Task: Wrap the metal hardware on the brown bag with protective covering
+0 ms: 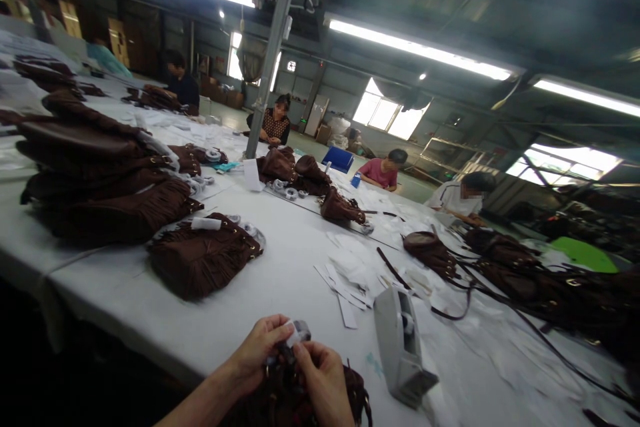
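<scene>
A dark brown fringed bag [280, 397] lies at the table's near edge, under both my hands. My left hand [257, 350] and my right hand [323, 380] pinch a small piece of whitish tape or wrap [299, 331] around a fitting at the top of this bag. Fingers of both hands are closed on it. A grey tape dispenser [400, 347] stands just right of my right hand on the white table [280, 280].
Another brown fringed bag [203, 257] lies further left, behind it a stack of brown bags [100, 180]. Paper strips [345, 287] are scattered mid-table. More bags and straps [525, 280] fill the right side. Several people sit along the far side; a metal post [273, 47] rises mid-table.
</scene>
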A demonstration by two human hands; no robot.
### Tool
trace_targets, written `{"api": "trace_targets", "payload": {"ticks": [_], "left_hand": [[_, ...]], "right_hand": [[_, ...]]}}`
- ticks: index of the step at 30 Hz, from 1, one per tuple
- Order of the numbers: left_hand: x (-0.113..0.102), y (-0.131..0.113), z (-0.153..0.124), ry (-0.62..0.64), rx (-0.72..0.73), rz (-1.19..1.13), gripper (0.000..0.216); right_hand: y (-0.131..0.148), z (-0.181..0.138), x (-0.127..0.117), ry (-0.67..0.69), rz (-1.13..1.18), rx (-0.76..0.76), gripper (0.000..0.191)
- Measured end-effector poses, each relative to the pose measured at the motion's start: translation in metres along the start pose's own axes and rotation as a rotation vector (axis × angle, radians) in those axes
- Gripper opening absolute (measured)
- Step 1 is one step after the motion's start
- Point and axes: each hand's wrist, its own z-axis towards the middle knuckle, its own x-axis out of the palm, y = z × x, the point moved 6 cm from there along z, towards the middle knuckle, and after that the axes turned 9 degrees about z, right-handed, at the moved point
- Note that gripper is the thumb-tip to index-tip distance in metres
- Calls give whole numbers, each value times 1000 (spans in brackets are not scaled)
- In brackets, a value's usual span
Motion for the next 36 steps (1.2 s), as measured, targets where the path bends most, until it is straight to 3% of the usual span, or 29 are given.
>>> {"api": "trace_targets", "payload": {"ticks": [8, 14, 18, 23, 27, 33, 36], "left_hand": [[2, 4, -3, 230, -186, -291, 19], [1, 5, -4, 311, -241, -301, 13], [4, 2, -7, 345, -240, -325, 10], [13, 2, -16, 377, -193, -385, 7], [13, 13, -18, 293, -196, -452, 9], [-6, 28, -10, -55, -172, -555, 31], [-11, 26, -8, -149, -117, -520, 36]], "right_hand": [[8, -2, -4, -113, -251, -75, 27], [18, -2, -6, -59, -410, -123, 23], [22, -3, -10, -28, -555, -241, 20], [24, -3, -28, -227, -692, -326, 18], [20, 5, -29, -184, -675, -276, 18], [22, 9, -33, -163, -554, -353, 23], [22, -3, -29, -217, -425, -346, 25]]}}
